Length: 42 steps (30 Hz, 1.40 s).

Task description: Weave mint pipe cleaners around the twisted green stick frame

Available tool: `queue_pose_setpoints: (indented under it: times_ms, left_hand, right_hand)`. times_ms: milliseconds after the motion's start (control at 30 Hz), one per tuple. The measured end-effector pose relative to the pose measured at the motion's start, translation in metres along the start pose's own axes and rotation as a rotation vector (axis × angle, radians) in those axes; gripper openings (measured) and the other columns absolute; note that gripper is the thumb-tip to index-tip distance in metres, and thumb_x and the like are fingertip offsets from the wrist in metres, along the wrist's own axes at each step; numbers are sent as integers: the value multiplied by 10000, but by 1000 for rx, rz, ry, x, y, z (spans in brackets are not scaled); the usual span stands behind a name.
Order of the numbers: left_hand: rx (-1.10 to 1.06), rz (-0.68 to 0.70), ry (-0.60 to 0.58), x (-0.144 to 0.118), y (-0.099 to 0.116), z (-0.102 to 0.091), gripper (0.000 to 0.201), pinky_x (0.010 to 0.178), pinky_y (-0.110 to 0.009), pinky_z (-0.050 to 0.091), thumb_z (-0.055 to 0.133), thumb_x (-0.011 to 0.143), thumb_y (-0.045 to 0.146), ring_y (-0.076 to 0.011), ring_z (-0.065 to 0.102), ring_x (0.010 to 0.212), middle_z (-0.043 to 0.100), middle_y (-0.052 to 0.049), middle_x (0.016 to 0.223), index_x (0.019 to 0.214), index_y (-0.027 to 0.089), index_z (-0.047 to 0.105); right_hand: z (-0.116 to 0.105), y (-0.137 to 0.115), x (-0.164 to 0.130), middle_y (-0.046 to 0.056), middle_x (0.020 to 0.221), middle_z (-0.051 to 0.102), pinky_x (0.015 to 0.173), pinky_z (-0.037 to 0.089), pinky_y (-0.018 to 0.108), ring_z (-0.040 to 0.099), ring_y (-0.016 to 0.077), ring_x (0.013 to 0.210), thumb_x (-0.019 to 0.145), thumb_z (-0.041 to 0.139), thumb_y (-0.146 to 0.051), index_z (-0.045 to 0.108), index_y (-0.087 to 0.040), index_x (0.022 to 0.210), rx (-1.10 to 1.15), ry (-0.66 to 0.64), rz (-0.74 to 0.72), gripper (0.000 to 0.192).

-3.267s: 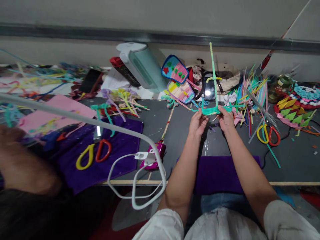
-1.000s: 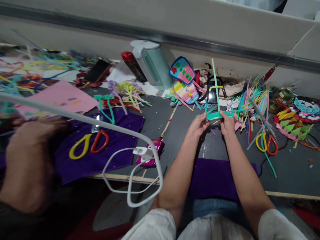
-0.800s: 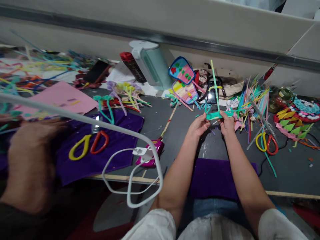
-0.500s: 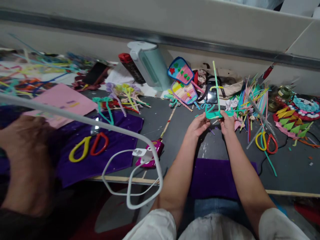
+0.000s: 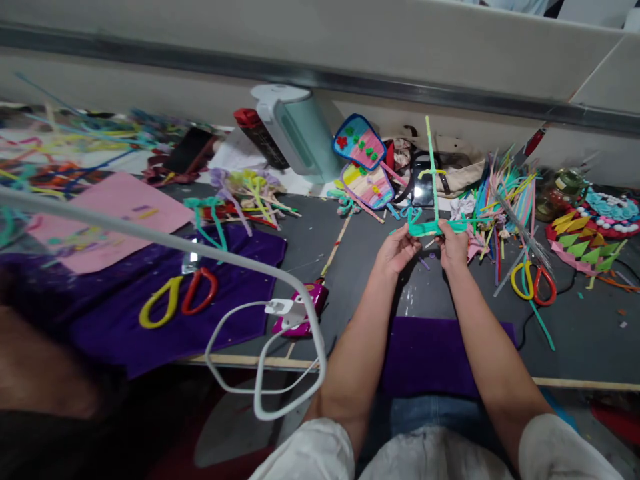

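Observation:
My left hand [image 5: 397, 249] and my right hand [image 5: 454, 245] both grip a teal pipe-cleaner bundle [image 5: 431, 228] held level above the grey table [image 5: 360, 280]. A green pipe-cleaner stem [image 5: 431, 167] rises straight up from the bundle, with a yellow piece hooked across it near the top. The two hands are a few centimetres apart, one at each end of the bundle.
Loose pipe cleaners [image 5: 500, 193] and yellow-red scissors [image 5: 534, 283] lie to the right. A second pair of scissors [image 5: 177, 301] rests on a purple cloth [image 5: 165, 313] at left. A white cable [image 5: 260, 360] loops in front, by a pink device [image 5: 305, 308]. Another person's arm [image 5: 45, 373] shows lower left.
My hands stay on the bundle with almost no shift. The other person's hand at left has drawn back toward the lower left corner, uncovering more purple cloth.

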<state>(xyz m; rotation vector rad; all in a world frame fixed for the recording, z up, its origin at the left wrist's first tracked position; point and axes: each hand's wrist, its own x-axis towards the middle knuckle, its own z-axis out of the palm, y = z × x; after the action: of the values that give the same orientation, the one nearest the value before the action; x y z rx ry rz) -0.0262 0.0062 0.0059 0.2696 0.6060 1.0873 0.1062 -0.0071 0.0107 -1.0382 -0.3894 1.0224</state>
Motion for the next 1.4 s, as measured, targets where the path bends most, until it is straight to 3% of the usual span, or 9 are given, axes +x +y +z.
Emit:
queue_pose_setpoints:
  times_ms: [133,233,333,567,767,900,1100,1200,1400]
  left_hand:
    - [99,15,-49,-4,3,1,229,596,-233,496,832,685,190,-88,557,577,604,27,655,766,166,619]
    - [244,143,-32,-5,-2,5,355,642,-236,509,896,567,207,-91,580,629,654,23,748,824,172,653]
    - [351,281,60,-2,-10,10,407,656,-233,497,927,532,299,-99,593,675,663,13,785,809,173,658]
    - [523,660,218,6,-23,8,303,591,-222,368,841,659,355,-88,454,602,527,41,654,689,179,596]
    - [555,812,253,9,-21,3,429,591,-222,352,827,723,415,-93,386,600,408,54,614,607,190,480]
    - [513,755,280,8,-16,0,485,565,-208,348,830,736,447,-80,379,554,395,61,559,556,184,465]
    - [284,418,196,3,-6,2,314,613,-215,470,862,706,385,-85,562,571,619,35,658,707,184,621]
    - [155,260,176,4,-3,2,251,659,-266,533,845,730,313,-122,626,611,666,21,692,766,189,630]
    - [49,109,161,7,-2,1,184,721,-322,586,794,803,273,-156,680,667,718,-16,739,801,181,636]
  right_hand:
    - [-1,3,2,-60,622,658,453,459,211,543,82,512,565,857,-439,704,-162,795,-37,19,-74,391]
    - [1,7,0,-52,603,643,452,460,221,523,85,492,610,823,-501,707,-160,779,-97,18,-162,398]
    - [2,10,-5,-22,606,650,473,468,235,531,99,500,672,775,-549,709,-156,741,-187,16,-252,404]
    - [0,11,-13,9,568,654,534,491,265,566,132,520,760,705,-578,754,-135,747,-373,6,-386,446]
    - [-1,11,-14,15,567,668,556,503,277,580,145,527,788,681,-590,778,-123,815,-441,-9,-420,478]
    - [1,7,-15,0,566,666,526,488,259,569,132,514,759,721,-569,775,-131,817,-387,4,-367,445]
    - [5,4,-12,-15,643,702,472,465,230,549,99,511,659,809,-508,764,-154,830,-157,-36,-234,396]
    - [6,5,-11,-25,647,702,456,453,218,547,91,514,616,839,-482,755,-159,839,-83,-60,-162,401]
    - [7,4,-11,-39,637,699,446,438,197,554,79,508,592,856,-448,746,-160,855,-17,-84,-137,405]
